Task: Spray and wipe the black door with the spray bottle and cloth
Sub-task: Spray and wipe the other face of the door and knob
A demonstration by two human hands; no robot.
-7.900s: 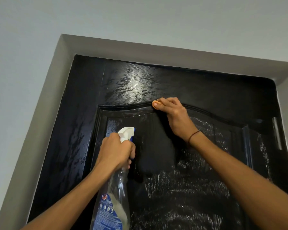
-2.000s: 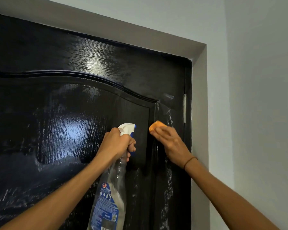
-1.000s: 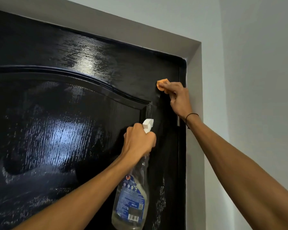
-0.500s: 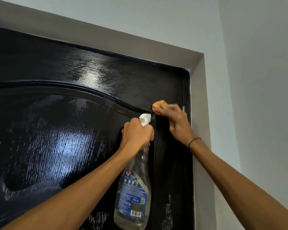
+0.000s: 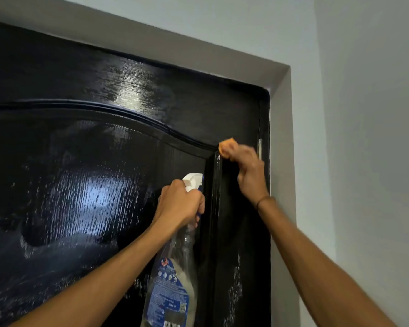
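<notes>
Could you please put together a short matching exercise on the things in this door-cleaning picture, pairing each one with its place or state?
Things:
1. spray bottle
2. cloth
3. black door
4. hinge

Places or states:
A. glossy, with wet streaks
B. gripped at the neck by the left hand
C. pale metal strip at the door's right edge
D. orange, held against the panel's top right corner by the right hand

Pairs: 1-B, 2-D, 3-A, 4-C
</notes>
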